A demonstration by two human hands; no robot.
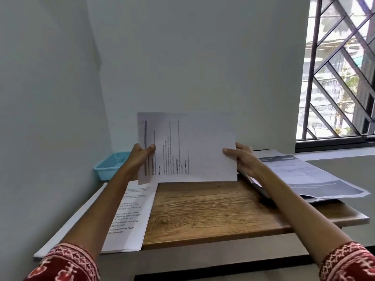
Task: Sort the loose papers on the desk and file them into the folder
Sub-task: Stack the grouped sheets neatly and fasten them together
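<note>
I hold a bundle of printed sheets (194, 147) upright on its long edge above the wooden desk (213, 211). My left hand (142, 155) pinches the bundle's left end, thumb in front. At the right end my right hand (241, 157) grips it, thumb on the front and fingers behind. The text on the sheets runs sideways. A white stack of printed pages (129, 216) lies on the desk's left side under my left forearm. More loose papers (308, 177), some with grey bands, are spread on the desk's right side. I cannot tell which item is the folder.
A light blue plastic basket (110, 165) sits at the desk's back left corner by the wall. A barred window (341, 67) is at the right, with a ledge below it. The white wall stands close behind the desk.
</note>
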